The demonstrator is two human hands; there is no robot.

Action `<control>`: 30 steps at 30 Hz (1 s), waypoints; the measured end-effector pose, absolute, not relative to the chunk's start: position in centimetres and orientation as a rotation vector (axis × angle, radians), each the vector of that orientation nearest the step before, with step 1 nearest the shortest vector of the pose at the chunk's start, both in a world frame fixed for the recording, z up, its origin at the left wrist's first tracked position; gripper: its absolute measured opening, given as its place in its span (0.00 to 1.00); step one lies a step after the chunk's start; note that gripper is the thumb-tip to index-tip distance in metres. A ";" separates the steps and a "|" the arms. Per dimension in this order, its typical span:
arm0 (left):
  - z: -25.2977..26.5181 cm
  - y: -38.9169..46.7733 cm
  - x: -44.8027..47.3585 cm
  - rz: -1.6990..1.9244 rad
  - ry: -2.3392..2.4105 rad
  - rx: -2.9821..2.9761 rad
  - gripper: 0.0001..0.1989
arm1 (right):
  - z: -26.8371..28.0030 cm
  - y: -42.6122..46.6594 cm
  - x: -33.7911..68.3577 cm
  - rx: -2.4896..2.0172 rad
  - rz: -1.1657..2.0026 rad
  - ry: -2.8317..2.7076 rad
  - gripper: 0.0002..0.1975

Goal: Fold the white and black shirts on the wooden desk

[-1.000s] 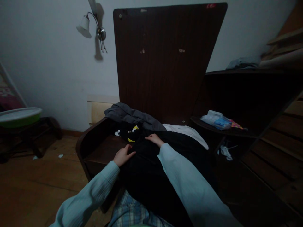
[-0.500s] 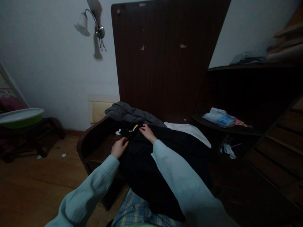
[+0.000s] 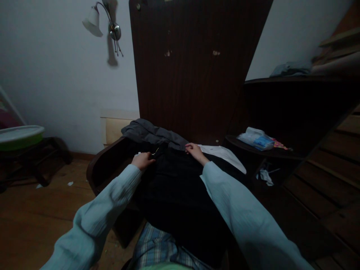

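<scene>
A black garment lies spread over the dark wooden surface and hangs down over my lap; its exact kind is too dark to make out. At its far left edge my left hand is closed on the cloth, beside a small yellow-and-white detail that is mostly hidden. My right hand pinches the far edge of the same garment further right. Behind it lies a bunched grey cloth, and a white cloth shows beyond the right side.
A tall dark panel leans behind the clothes. On the right, a shelf bears a blue-and-white plastic packet. To the left are a curved wooden armrest and a green basin on a stool. A lamp hangs on the wall.
My right hand has moved right along the garment's far edge, away from my left hand. The garment's edge is spread wider, and the yellow detail shows less. The view has shifted slightly.
</scene>
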State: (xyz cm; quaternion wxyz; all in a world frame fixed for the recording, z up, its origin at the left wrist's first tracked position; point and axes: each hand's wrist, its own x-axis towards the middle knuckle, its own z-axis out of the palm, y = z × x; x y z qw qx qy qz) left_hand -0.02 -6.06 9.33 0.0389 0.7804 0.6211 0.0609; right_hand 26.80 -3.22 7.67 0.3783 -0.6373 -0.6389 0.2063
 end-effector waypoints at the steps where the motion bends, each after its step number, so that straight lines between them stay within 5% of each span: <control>1: 9.5 -5.5 0.6 0.192 1.936 2.384 0.16 | 7.9 -3.4 28.7 -1.695 0.506 -1.604 0.12; 7: 8.8 -2.6 3.1 0.165 1.994 2.264 0.20 | 7.1 -5.2 37.0 -2.027 0.460 -1.532 0.16; 15: 9.2 -2.7 2.8 0.369 2.055 2.196 0.15 | 5.6 -6.1 37.3 -2.055 0.320 -1.532 0.05; 25: 12.6 -2.6 3.3 0.701 2.268 2.114 0.15 | 8.8 -4.8 35.1 -1.935 0.051 -1.458 0.14; 30: 11.5 -2.1 4.7 0.692 2.232 2.087 0.20 | 7.0 -4.1 32.9 -1.825 0.116 -1.630 0.34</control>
